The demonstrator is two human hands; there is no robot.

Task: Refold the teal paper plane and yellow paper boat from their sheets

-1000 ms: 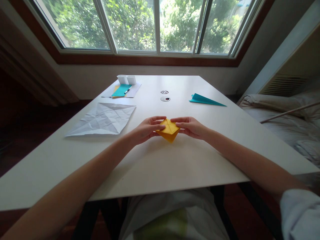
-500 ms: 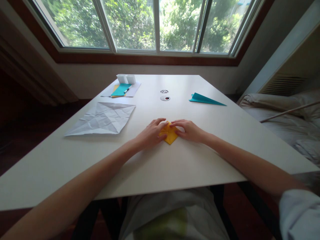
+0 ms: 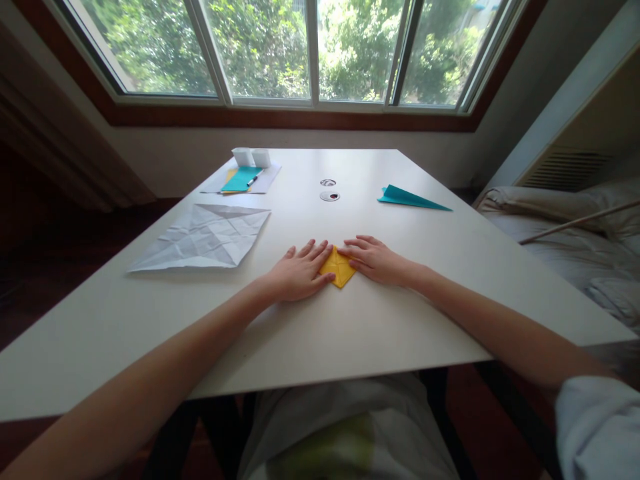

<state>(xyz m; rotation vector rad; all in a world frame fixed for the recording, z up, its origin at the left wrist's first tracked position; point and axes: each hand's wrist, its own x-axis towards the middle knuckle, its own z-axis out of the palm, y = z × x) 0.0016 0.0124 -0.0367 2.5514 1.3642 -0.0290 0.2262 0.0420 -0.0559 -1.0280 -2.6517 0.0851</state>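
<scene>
A small folded yellow paper (image 3: 340,270), shaped like a diamond with crease lines, lies flat on the white table (image 3: 320,333) in front of me. My left hand (image 3: 303,270) rests palm down at its left side, fingers spread, with the thumb and fingertips touching the paper's left edge. From the right, my right hand (image 3: 377,259) lies flat with its fingers stretched over the paper's upper right edge. The paper's left and right corners are partly hidden under the fingers.
A creased white sheet (image 3: 205,237) lies to the left, a teal paper plane (image 3: 413,198) to the right. Farther back are teal paper (image 3: 241,179), a pen (image 3: 255,178) and two white paper boxes (image 3: 251,158). Two round inserts (image 3: 330,196) sit in the tabletop.
Both hands have flattened from bent, pinching fingers to spread fingers. The left hand has shifted slightly left, and more of the yellow paper shows, lying flatter.
</scene>
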